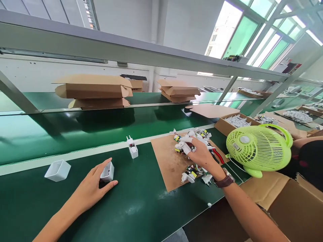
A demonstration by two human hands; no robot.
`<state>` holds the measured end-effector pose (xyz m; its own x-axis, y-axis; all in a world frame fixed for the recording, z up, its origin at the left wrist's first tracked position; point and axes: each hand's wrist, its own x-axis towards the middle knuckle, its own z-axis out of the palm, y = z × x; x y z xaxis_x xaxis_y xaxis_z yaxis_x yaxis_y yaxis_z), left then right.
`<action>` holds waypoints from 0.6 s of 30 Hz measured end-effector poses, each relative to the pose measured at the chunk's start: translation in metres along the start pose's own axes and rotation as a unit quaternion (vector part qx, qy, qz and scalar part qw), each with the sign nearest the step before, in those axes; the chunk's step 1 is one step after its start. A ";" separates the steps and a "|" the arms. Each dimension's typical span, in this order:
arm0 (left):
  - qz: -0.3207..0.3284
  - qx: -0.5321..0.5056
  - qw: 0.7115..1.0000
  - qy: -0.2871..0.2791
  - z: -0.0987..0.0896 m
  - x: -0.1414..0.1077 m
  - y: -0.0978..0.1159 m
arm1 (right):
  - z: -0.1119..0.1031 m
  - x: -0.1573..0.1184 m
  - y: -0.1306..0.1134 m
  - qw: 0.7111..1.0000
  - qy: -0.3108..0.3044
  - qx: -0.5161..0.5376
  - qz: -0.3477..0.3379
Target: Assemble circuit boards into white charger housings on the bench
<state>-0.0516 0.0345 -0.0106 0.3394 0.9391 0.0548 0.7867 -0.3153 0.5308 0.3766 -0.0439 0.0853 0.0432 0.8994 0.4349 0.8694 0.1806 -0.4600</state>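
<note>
My left hand (97,183) is spread on the green table, thumb and fingers apart around a small white box-shaped housing (108,172). A larger white open housing (58,170) lies to its left. Between my hands stands a white housing with a two-pin plug part (133,149) in it. My right hand (195,149), with white covers on some fingertips, reaches into a pile of small circuit boards and white plug parts (203,134) on a brown cardboard sheet (164,161). What its fingers hold, if anything, is hidden. More boards and plugs (193,172) lie nearer me.
A lime-green fan (257,148) stands at the right, beside red-handled pliers (218,156). Behind it is a carton of white parts (224,126). An open carton (295,205) is at the lower right. Flattened boxes (98,90) lie beyond the green belt, under a metal shelf.
</note>
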 end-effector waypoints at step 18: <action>0.075 -0.083 0.993 0.036 0.010 -0.021 0.007 | 0.138 0.012 -0.091 0.911 -0.214 0.050 -0.350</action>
<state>-0.0482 0.0111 -0.0168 0.4027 0.8929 0.2012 0.6327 -0.4304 0.6437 0.2295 0.0056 0.0255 -0.7179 0.6197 0.3173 0.5611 0.7848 -0.2631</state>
